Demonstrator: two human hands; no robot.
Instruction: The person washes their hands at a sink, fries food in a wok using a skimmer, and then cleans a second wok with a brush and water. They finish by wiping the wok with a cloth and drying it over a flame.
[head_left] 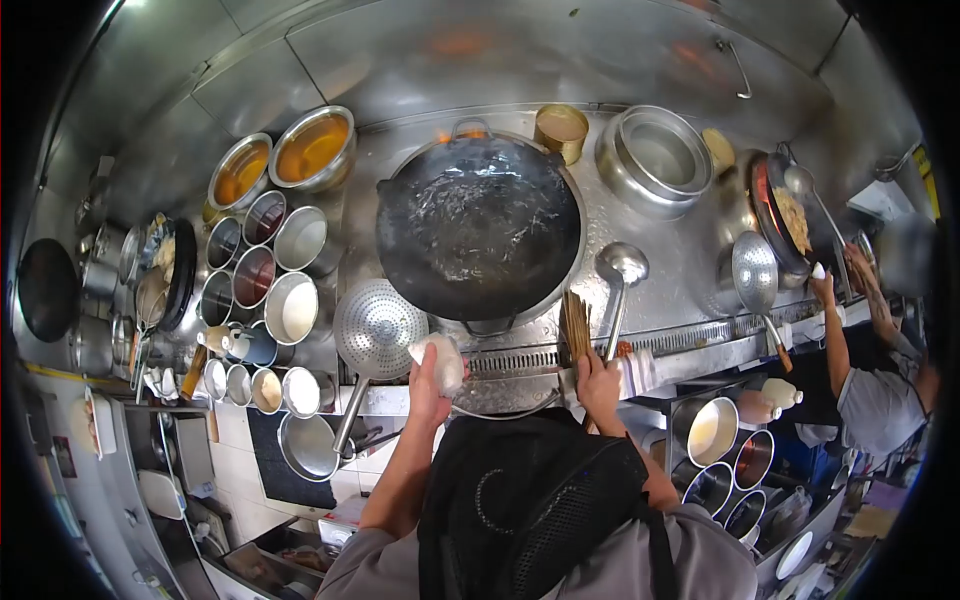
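A large dark wok (480, 225) with water moving in it sits in the middle of the steel stove. My left hand (430, 390), in front of the wok at its lower left, is closed around a whitish cloth (440, 362). To the right, my right hand (599, 388) grips a bamboo brush (576, 325), whose bristles point up toward the wok's rim. A perforated strainer (380, 328) lies left of my left hand. Beside the brush rests a steel ladle (622, 265), its handle running down toward my right hand.
Seasoning pots (292, 307) and two bowls of orange liquid (314, 147) stand at the left. Behind on the right are a tin (562, 130) and a steel pot (655, 160). At far right a co-worker (880, 400) works by another wok (785, 215).
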